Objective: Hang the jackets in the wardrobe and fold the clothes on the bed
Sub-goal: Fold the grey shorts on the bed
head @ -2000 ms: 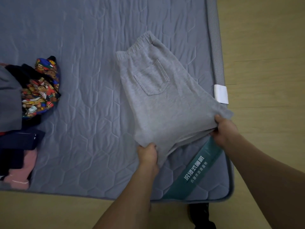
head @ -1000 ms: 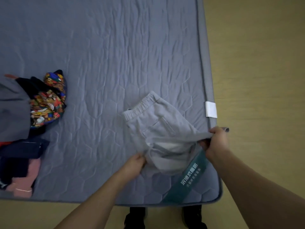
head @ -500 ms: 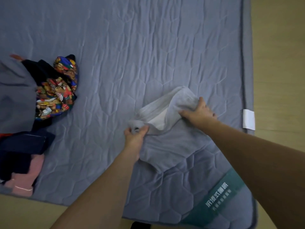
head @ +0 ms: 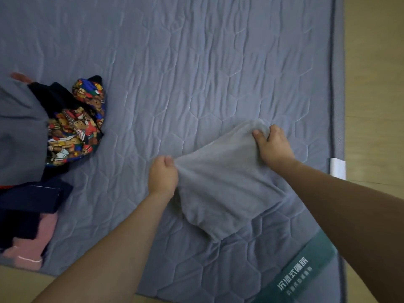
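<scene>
Grey shorts point(head: 220, 184) near mattress edge point(head: 337, 84)

Both bare forearms reaching forward from the lower edge, converging slightly. Left hand point(head: 162, 177) closed in a fist, thumb on top, pinching a fold of grey cloth point(head: 220, 182). Right hand point(head: 273, 145) further forward, back of the hand up, fingers point(head: 274, 129) curled over the far corner of that cloth, thumb pressed against it.

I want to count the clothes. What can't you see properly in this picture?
- Clothes pile, head view: cut off by the left edge; garments overlap, so no count.
- Grey shorts: folded over, pocket and waistband hidden.
- Left hand and right hand: fingertips buried in fabric.
- Wardrobe, jackets: not visible.
</scene>
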### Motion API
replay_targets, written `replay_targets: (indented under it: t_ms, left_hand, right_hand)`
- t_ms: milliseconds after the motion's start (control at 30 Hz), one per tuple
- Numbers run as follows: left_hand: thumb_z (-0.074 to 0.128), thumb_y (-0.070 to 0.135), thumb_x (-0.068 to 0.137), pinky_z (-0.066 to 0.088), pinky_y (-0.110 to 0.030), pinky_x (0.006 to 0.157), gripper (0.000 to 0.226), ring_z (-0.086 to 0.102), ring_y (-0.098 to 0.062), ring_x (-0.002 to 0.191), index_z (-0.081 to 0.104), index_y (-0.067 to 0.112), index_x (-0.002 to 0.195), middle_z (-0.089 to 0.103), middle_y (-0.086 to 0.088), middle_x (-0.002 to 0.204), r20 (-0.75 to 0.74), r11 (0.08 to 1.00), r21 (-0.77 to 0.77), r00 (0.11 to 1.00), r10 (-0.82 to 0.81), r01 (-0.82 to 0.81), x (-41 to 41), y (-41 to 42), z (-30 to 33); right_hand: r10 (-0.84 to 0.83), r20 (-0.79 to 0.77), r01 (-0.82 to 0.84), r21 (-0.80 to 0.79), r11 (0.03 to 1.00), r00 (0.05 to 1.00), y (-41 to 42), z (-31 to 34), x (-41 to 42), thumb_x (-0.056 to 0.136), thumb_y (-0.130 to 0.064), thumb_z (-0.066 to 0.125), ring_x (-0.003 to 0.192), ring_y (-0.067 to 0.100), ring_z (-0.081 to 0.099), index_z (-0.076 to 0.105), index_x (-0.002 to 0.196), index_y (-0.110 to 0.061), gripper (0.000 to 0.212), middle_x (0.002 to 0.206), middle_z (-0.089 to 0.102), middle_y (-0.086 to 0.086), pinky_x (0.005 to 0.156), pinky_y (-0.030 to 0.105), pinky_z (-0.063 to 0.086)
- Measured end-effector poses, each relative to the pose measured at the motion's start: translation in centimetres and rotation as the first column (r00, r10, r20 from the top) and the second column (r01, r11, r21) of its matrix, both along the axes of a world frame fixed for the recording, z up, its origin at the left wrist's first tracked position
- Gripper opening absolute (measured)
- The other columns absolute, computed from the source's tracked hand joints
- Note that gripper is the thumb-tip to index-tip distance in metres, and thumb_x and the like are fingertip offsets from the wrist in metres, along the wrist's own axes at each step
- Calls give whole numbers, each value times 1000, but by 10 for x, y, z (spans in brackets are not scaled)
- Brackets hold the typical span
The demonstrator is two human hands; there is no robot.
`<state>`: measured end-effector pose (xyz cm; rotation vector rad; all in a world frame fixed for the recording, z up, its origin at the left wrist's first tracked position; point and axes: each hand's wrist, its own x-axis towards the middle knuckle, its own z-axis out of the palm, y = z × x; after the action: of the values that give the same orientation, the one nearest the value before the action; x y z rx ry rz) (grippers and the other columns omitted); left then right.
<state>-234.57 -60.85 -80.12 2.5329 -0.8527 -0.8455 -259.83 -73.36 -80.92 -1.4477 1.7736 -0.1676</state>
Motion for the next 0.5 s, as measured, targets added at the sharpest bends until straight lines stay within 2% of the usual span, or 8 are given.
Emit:
replay_targets:
  t_ms: [67, 133, 167, 233, 300, 333, 400, 500]
  left_hand:
    - [44, 17, 100, 42, -44, 88, 24, 56, -39, 104, 58, -2, 99, 60, -25, 109, 113, 998, 54, 993, -23, 17, 1, -5, 3]
    - [49, 32, 96, 44, -45, 91, 32, 58, -36, 104, 59, 3, 105, 62, -19, 108, 137, 946, -112, 948, -287, 303, -20, -7, 10]
    - [49, 47, 92, 42, -47, 97, 49, 56, -34, 111, 57, 5, 115, 61, -15, 116, 125, 878, -139, 887, -444, 459, -34, -10, 13]
    - [47, 72, 81, 27, -54, 113, 87, 42, -27, 133, 39, 10, 141, 47, -10, 141, 99, 737, -24, 735, -671, 676, -54, -17, 9]
    - [46, 78, 79, 13, -53, 119, 101, 32, -27, 141, 21, 14, 152, 36, -9, 152, 69, 665, 148, 664, -745, 732, -65, -25, -2]
    - [46, 77, 82, 15, -50, 118, 97, 35, -29, 139, 23, 13, 151, 39, -11, 151, 79, 663, 207, 664, -744, 719, -68, -31, -7]
    - [43, 70, 89, 32, -44, 106, 73, 49, -32, 125, 43, 12, 134, 53, -13, 136, 135, 656, 260, 646, -751, 709, -71, -44, -13]
    - [33, 58, 100, 37, -38, 79, 52, 60, -35, 107, 54, 11, 107, 65, -16, 116, 147, 636, 237, 620, -771, 735, -58, -56, -23]
  right_hand:
    - [-86, 29, 85, 26, 996, 996, 1, 1, 0, 91, -66, 40, 113, 31, 53, 44, 118, -13, 59, 128, 51, 10, 97, 46, 42]
    - [-141, -24, 142, 24, 990, 990, 11, 1, -5, 85, -75, 38, 122, 32, 48, 40, 130, -18, 73, 135, 46, 8, 106, 50, 35]
    - [-144, -92, 145, 5, 989, 985, 19, 0, -11, 82, -80, 37, 127, 32, 44, 37, 135, -21, 79, 139, 43, 7, 109, 51, 31]
    - [-134, -225, 146, 37, 989, 965, 43, -4, -25, 75, -86, 36, 133, 34, 38, 31, 141, -24, 90, 144, 38, 8, 109, 52, 26]
    - [-120, -270, 175, 192, 966, 955, 69, -13, -39, 72, -88, 39, 130, 37, 40, 32, 141, -21, 97, 143, 39, 13, 108, 53, 31]
    - [-107, -259, 179, 276, 944, 960, 78, -17, -45, 73, -86, 41, 123, 38, 45, 37, 137, -17, 94, 139, 44, 15, 104, 51, 37]
    - [-98, -206, 163, 326, 931, 973, 86, -21, -54, 81, -76, 45, 101, 34, 53, 49, 119, -11, 76, 125, 56, 18, 85, 41, 42]
    - [-1, -253, 35, 132, 991, 967, 69, -15, -62, 89, -71, 36, 97, 38, 60, 53, 95, -16, 58, 106, 64, 19, 74, 39, 39]
